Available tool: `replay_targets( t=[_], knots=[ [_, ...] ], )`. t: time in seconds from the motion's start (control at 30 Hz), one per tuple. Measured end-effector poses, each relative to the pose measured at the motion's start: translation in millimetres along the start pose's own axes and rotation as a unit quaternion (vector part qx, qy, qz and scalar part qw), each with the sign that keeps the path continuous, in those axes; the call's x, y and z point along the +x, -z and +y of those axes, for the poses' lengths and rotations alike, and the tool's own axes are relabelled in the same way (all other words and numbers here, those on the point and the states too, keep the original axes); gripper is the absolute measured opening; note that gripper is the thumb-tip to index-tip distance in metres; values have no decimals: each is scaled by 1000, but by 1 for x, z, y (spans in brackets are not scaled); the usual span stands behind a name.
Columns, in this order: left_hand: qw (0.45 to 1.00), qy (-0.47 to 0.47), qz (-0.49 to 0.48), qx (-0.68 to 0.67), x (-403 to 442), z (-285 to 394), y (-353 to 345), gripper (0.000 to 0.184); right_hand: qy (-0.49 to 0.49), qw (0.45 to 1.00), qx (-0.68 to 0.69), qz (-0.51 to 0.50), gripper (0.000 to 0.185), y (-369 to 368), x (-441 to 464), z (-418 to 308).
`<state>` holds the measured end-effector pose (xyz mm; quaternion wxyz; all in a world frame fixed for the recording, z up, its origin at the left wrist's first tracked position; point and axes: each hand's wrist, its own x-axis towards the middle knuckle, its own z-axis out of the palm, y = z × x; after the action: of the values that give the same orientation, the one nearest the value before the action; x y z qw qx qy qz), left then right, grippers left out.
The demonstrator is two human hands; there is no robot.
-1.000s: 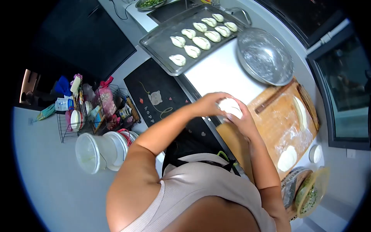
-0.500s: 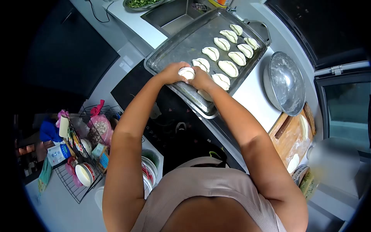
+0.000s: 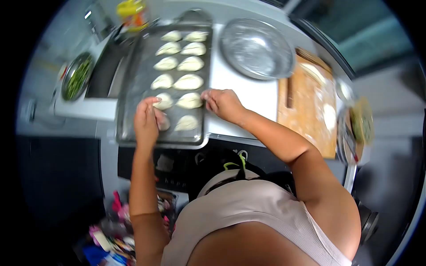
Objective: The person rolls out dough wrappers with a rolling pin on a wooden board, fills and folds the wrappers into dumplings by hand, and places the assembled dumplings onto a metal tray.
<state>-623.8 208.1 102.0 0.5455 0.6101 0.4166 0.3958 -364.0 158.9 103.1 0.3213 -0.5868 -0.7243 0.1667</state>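
My left hand (image 3: 147,117) is over the lower left part of a metal tray (image 3: 137,88), thumb and fingers apart. Beside its thumb lies a pale folded dumpling (image 3: 164,124), partly covered by the hand. The fingertips reach the edge of another dumpling (image 3: 165,102) just above. At the tray's right rim, my right hand (image 3: 222,104) has its fingers curled together, with nothing visible in them. Close to it, on the tray, is a plump dumpling (image 3: 189,100). Several more dumplings stand in two columns up the tray.
A large steel bowl (image 3: 257,48) stands right of the tray. Farther right, a floured wooden board (image 3: 306,111) carries a dark rolling pin (image 3: 289,93) and pieces of dough (image 3: 329,117). Left are a sink (image 3: 104,77) and a dish of chopped greens (image 3: 79,77). A yellow container (image 3: 132,14) stands behind.
My view has turned toward the right. My hands, together around a dumpling before, have separated. That dumpling appears to be on the tray by my left hand; my right hand is at the right rim.
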Motion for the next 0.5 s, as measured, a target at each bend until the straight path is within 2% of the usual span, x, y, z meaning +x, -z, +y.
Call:
replay_targets(
  t=[0.07, 0.13, 0.17, 0.2, 0.23, 0.3, 0.33, 0.37, 0.4, 0.43, 0.47, 0.5],
  knots=[
    [973, -28, -70, -217, -3, 7, -82, 29, -35, 989, 83, 117, 19, 55, -17, 15],
    [906, 130, -131, -380, -7, 37, -168, 43, 51, 967, 43, 246, 35, 122, -34, 20],
    [841, 222, -177, -459, -5, 45, -204, 53, 56, 960, 0, 275, 38, 160, -47, 10],
    [762, 311, -217, -525, 2, 52, -239, 63, 63, 950, -42, 302, 41, 193, -61, 2],
    [663, 311, -328, -596, 10, 48, -276, 68, 91, 938, -73, 326, 42, 211, -78, 0],
    [412, 295, -521, -687, 36, 32, -350, 79, 147, 912, -128, 361, 43, 222, -120, 18],
    [436, 281, -532, -669, 48, 36, -381, 80, 146, 904, -164, 367, 43, 215, -140, 51],
    [458, 268, -544, -649, 60, 40, -408, 82, 53, 917, -211, 335, 43, 220, -166, 95],
    [480, 256, -551, -632, 59, 44, -433, 84, -114, 920, -284, 246, 43, 239, -202, 146],
    [696, 377, -324, -518, 23, 137, -427, 84, -286, 893, -330, 109, 44, 270, -240, 189],
    [707, 346, -317, -529, 20, 141, -441, 84, -335, 885, -309, 96, 44, 300, -274, 213],
    [718, 314, -309, -539, 25, 142, -454, 84, -319, 893, -264, 177, 44, 324, -288, 209]
  ],
)
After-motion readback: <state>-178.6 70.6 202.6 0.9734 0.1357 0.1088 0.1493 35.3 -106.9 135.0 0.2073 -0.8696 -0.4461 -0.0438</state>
